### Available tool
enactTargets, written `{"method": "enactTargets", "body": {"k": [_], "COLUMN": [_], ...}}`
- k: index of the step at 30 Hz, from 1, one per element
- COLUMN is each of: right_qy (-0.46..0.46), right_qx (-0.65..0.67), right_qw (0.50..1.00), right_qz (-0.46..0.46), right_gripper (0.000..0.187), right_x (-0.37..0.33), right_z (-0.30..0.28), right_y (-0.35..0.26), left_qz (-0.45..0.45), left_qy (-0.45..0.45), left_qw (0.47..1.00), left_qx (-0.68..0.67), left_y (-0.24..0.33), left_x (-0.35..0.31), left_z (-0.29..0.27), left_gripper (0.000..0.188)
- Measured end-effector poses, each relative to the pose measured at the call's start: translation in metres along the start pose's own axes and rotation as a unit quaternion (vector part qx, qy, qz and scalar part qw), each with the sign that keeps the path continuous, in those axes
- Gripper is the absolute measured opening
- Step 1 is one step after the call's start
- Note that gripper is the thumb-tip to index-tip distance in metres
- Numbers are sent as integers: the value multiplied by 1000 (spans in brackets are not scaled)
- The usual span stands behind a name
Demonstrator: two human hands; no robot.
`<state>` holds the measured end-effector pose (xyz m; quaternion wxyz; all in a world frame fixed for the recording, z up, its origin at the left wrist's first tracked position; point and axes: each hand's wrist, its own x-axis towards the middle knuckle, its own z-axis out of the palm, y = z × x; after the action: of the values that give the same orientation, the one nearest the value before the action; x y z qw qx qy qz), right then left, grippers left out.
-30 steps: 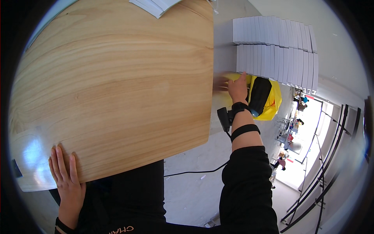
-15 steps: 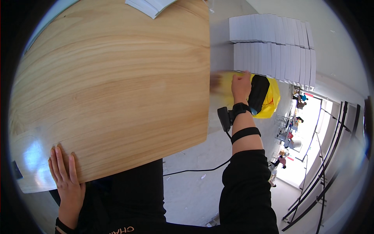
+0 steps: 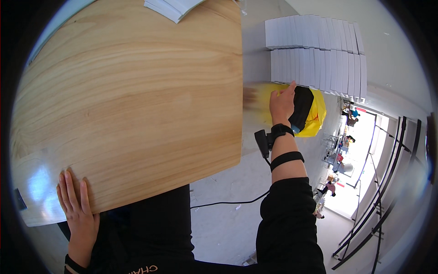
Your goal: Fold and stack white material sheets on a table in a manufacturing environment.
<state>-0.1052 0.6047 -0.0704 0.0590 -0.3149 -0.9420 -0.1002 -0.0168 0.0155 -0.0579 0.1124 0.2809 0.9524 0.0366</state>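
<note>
Vividly yellow, the creased bag (image 3: 318, 113) flanks a black object (image 3: 302, 106); right hand (image 3: 282, 106): grip unclear; left hand (image 3: 79, 208): released.

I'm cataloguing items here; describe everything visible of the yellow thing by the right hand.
The yellow thing looks like crumpled plastic, perhaps a bag. It is right of the table, beside the white stacks. A black object hides its middle; the right hand overlaps it, contact unclear. Its left part is blurred.

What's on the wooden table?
White sheets at the far edge, partly cut off, and the left hand at the near edge. A dark patch farther left is unclear; anything under the hand is covered.
</note>
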Motion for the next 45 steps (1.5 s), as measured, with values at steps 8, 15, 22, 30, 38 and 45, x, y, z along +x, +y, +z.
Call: {"method": "enactTargets", "body": {"k": [8,15,22,30,38,45], "right_qy": [-4,68,68,64,47,92], "right_qx": [14,77,81,82,87,177], "right_qw": [1000,995,994,994,995,978], "right_qz": [-1,8,25,18,23,52], "right_gripper": [73,72,71,70,69,54], "right_x": [0,-6,-4,-3,-2,8], "right_z": [-7,-31,-39,-38,-43,-45], "right_y": [0,-3,6,10,7,7], "left_qz": [3,2,-1,0,3,5], "left_qy": [31,22,25,26,28,35], "left_qw": [999,1000,1000,1000,1000,999], "left_qx": [-9,-9,-7,-6,-5,-12], "left_y": [1,1,1,1,1,2], "left_x": [0,0,0,0,0,1], "left_z": [3,1,3,3,3,3], "left_gripper": [87,93,93,93,94,93]}}
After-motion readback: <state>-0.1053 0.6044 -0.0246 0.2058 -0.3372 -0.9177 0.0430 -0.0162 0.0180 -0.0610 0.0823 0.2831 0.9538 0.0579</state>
